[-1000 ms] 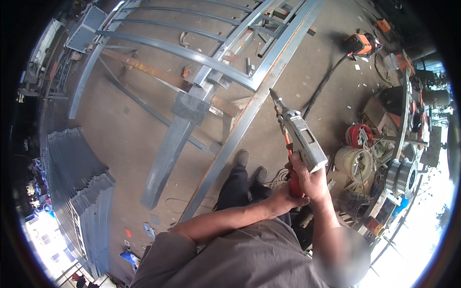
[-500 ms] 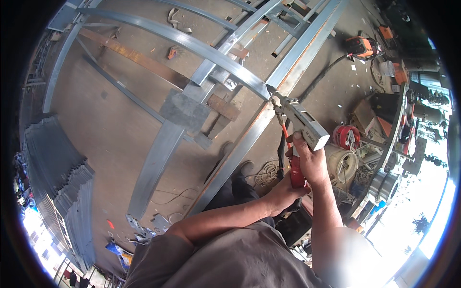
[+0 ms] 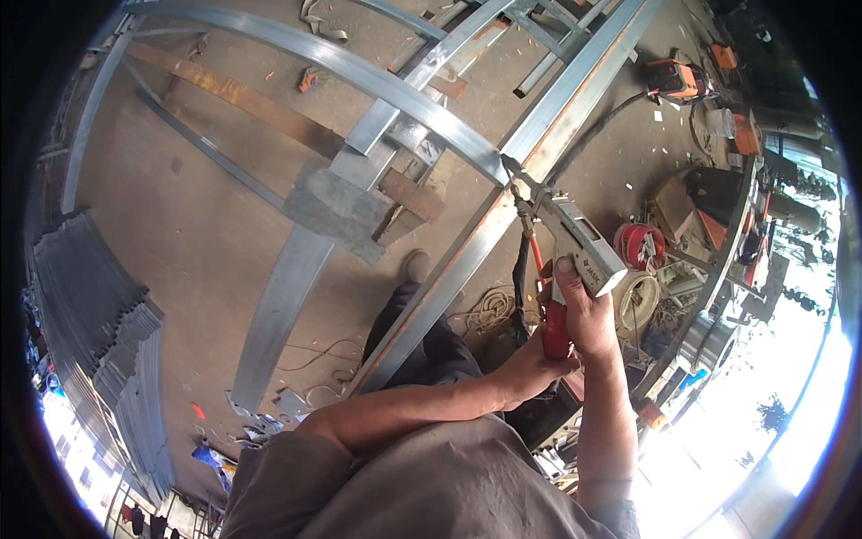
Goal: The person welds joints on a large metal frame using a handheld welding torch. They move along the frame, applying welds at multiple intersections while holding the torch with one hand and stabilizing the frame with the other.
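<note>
Both my hands hold a gun-like tool with a pale grey, boxy body (image 3: 585,247) and a red grip (image 3: 557,331). My right hand (image 3: 588,314) wraps round its rear, thumb up along the body. Lower down, my left hand (image 3: 530,366) is closed on the red grip, its fingers partly hidden. The tool's dark front end is at the place where a curved metal tube (image 3: 404,94) meets a long straight steel beam (image 3: 485,225); I cannot tell whether it touches. A red hose (image 3: 536,251) and a black cable run beside the tool.
A steel plate (image 3: 337,211) lies across another beam (image 3: 283,310) to the left. Stacked corrugated sheets (image 3: 94,314) stand far left. On the right are a red bucket (image 3: 639,245), a cluttered bench and an orange-black machine (image 3: 673,81). Coiled rope (image 3: 489,310) lies near my legs.
The view has shifted slightly. The tool's rear end sits a little lower and further right, while its front stays near the same joint. More of my leg shows left of the beam.
</note>
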`<state>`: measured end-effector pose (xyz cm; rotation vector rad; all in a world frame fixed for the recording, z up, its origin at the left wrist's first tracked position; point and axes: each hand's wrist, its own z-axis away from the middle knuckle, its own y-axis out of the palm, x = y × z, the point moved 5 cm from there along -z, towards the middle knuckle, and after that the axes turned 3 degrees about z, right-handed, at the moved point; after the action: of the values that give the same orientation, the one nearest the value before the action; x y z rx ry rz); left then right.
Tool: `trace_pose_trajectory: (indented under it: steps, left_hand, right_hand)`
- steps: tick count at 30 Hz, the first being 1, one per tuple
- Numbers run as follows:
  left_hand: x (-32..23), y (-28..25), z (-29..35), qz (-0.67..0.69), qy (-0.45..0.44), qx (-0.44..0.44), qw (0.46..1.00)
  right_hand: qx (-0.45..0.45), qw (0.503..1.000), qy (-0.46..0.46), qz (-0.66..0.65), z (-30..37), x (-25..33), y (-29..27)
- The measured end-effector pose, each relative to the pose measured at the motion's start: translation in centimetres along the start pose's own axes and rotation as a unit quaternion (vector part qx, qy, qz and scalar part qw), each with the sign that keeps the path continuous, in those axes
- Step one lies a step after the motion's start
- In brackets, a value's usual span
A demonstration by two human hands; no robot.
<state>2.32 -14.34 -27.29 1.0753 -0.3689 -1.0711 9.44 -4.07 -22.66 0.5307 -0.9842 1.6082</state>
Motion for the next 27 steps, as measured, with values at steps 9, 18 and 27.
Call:
trace_pose_trajectory:
  steps: [9, 18, 27]
  left_hand:
    - [-0.2, 0.0, 0.1, 0.017, 0.002, 0.021, 1.000]
    - [-0.9, -0.1, 0.9, 0.008, -0.023, 0.017, 1.000]
    - [-1.1, 0.1, 1.2, 0.016, -0.019, 0.017, 1.000]
  right_hand:
    - [-0.004, 1.000, -0.008, 0.016, 0.0, 0.6, 0.6]
    - [-0.015, 0.998, 0.031, 0.045, 0.4, 0.8, 0.9]
    - [-0.024, 0.999, 0.012, 0.038, 0.8, 0.9, 1.1]
